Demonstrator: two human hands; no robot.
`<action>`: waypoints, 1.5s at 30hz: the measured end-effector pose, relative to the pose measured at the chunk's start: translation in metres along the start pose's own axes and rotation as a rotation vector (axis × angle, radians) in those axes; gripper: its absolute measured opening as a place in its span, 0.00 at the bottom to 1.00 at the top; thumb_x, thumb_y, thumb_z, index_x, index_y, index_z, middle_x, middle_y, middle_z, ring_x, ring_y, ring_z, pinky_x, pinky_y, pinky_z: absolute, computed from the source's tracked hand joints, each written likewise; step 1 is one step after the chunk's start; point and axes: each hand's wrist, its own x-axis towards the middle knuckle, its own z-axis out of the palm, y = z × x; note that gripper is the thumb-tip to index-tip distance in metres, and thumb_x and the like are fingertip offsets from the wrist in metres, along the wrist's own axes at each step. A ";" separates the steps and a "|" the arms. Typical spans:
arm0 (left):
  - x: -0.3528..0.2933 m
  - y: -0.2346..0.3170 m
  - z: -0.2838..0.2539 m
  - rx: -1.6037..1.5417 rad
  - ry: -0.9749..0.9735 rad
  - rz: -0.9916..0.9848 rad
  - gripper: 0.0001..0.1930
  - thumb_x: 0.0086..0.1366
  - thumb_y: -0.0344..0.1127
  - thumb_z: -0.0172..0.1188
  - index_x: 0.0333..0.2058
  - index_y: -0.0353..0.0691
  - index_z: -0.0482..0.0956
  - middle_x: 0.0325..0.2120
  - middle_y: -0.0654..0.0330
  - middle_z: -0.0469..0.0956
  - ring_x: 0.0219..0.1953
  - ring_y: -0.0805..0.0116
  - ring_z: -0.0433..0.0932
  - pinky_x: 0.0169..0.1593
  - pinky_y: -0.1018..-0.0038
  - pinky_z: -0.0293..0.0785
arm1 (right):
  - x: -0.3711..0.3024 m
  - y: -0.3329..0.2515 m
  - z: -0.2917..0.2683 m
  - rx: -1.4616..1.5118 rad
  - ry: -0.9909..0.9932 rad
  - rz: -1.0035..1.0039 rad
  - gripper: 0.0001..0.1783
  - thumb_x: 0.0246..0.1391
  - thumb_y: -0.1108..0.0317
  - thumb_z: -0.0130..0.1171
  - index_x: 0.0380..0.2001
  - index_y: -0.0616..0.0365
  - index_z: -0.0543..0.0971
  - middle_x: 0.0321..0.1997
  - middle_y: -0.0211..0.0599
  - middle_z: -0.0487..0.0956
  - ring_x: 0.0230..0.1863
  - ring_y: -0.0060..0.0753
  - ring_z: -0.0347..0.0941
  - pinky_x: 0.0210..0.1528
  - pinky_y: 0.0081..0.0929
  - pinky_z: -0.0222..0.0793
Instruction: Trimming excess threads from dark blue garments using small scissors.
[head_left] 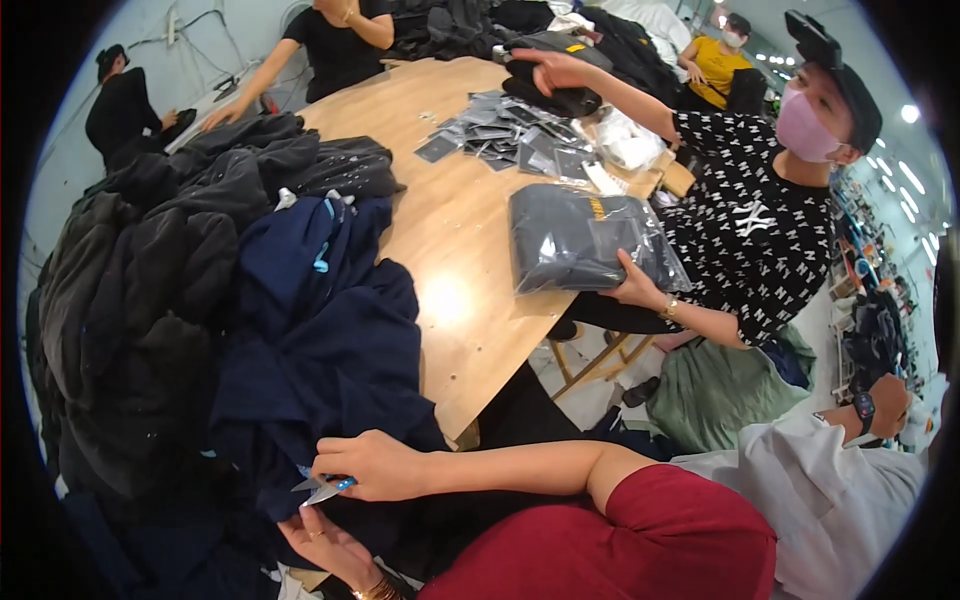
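My right hand (372,466) grips small thread snips (322,494) with silver blades and a bit of blue on them. The blades are spread, right at the lower edge of a navy blue garment (330,350). Just below, my left hand (332,548), with a ring and bracelets, pinches that garment's edge between thumb and fingers. The navy cloth lies bunched over the table's near left side, with light blue pieces (321,256) showing on it. Part of my left palm and the cloth beneath the snips are hidden.
A large heap of dark grey garments (150,280) fills the left. On the wooden table (440,230) lie several small dark packets (500,130). At right, a co-worker in a patterned shirt (750,220) holds a bagged dark garment (570,240). Another person's grey sleeve (830,480) is close behind me.
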 end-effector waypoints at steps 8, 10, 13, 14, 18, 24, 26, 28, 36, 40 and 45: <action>0.005 -0.005 -0.013 -0.022 -0.050 -0.051 0.14 0.64 0.35 0.51 0.46 0.35 0.68 0.44 0.55 0.72 0.47 0.67 0.71 0.52 0.72 0.65 | -0.003 -0.010 -0.003 0.085 0.107 -0.042 0.13 0.41 0.74 0.59 0.34 0.57 0.74 0.28 0.35 0.68 0.25 0.41 0.71 0.25 0.31 0.66; 0.001 0.005 -0.002 0.135 -0.015 0.009 0.14 0.65 0.34 0.50 0.45 0.29 0.68 0.41 0.51 0.74 0.42 0.63 0.74 0.49 0.72 0.70 | -0.003 -0.014 -0.002 0.062 0.134 -0.085 0.13 0.41 0.73 0.60 0.34 0.56 0.74 0.28 0.35 0.68 0.25 0.41 0.71 0.25 0.30 0.65; 0.000 0.004 0.000 0.125 -0.028 -0.044 0.14 0.63 0.34 0.53 0.43 0.29 0.70 0.40 0.51 0.74 0.40 0.63 0.75 0.47 0.74 0.70 | -0.003 -0.016 0.005 0.027 0.158 -0.138 0.12 0.41 0.72 0.60 0.33 0.55 0.74 0.30 0.35 0.67 0.24 0.40 0.70 0.24 0.29 0.65; 0.000 0.003 0.000 0.135 -0.036 -0.051 0.14 0.63 0.34 0.53 0.43 0.28 0.70 0.40 0.51 0.74 0.40 0.63 0.75 0.47 0.74 0.70 | -0.002 -0.016 0.008 -0.003 0.175 -0.142 0.11 0.41 0.72 0.61 0.33 0.54 0.74 0.30 0.34 0.67 0.24 0.39 0.70 0.23 0.29 0.65; -0.003 0.007 0.005 0.104 -0.004 -0.101 0.14 0.62 0.32 0.52 0.43 0.28 0.70 0.40 0.51 0.74 0.40 0.62 0.75 0.48 0.72 0.69 | -0.002 -0.018 0.014 -0.025 0.238 -0.110 0.10 0.38 0.73 0.62 0.27 0.59 0.74 0.30 0.37 0.68 0.23 0.43 0.70 0.24 0.32 0.64; 0.005 0.006 -0.009 0.037 -0.184 -0.092 0.16 0.64 0.35 0.51 0.47 0.32 0.67 0.43 0.53 0.72 0.46 0.66 0.71 0.51 0.72 0.67 | 0.001 -0.017 0.030 -0.051 0.251 -0.165 0.08 0.39 0.73 0.60 0.26 0.56 0.73 0.30 0.35 0.67 0.24 0.39 0.70 0.22 0.30 0.66; -0.003 -0.002 -0.021 0.085 -0.146 -0.058 0.16 0.63 0.36 0.53 0.46 0.31 0.67 0.41 0.55 0.72 0.44 0.67 0.72 0.49 0.75 0.68 | 0.001 -0.014 0.028 -0.056 0.210 -0.117 0.07 0.40 0.70 0.59 0.26 0.55 0.74 0.28 0.36 0.68 0.26 0.39 0.71 0.23 0.30 0.67; 0.000 0.008 -0.001 0.186 0.062 -0.328 0.15 0.62 0.33 0.55 0.45 0.32 0.68 0.40 0.57 0.73 0.43 0.69 0.72 0.49 0.76 0.68 | 0.002 -0.008 0.009 -0.060 0.262 -0.098 0.07 0.40 0.70 0.60 0.26 0.54 0.76 0.26 0.33 0.72 0.27 0.38 0.71 0.26 0.29 0.68; 0.013 -0.005 -0.011 -0.267 -0.017 -0.142 0.17 0.56 0.17 0.56 0.46 0.32 0.70 0.40 0.59 0.75 0.42 0.73 0.74 0.49 0.78 0.67 | -0.003 -0.003 -0.015 -0.108 -0.007 0.343 0.14 0.45 0.67 0.64 0.36 0.57 0.77 0.28 0.33 0.75 0.28 0.28 0.71 0.32 0.21 0.66; 0.009 0.002 -0.018 -0.259 -0.026 -0.165 0.16 0.57 0.18 0.56 0.45 0.32 0.70 0.39 0.59 0.75 0.40 0.74 0.74 0.49 0.78 0.67 | -0.002 -0.007 -0.009 -0.160 -0.095 0.277 0.21 0.42 0.60 0.66 0.39 0.58 0.74 0.30 0.35 0.76 0.27 0.32 0.73 0.32 0.23 0.69; 0.011 0.008 -0.017 -0.288 -0.029 -0.198 0.17 0.57 0.18 0.56 0.46 0.32 0.69 0.40 0.58 0.74 0.41 0.74 0.73 0.48 0.78 0.68 | 0.004 -0.010 -0.005 -0.177 -0.118 0.170 0.19 0.42 0.60 0.66 0.36 0.57 0.75 0.28 0.34 0.75 0.25 0.30 0.71 0.29 0.22 0.67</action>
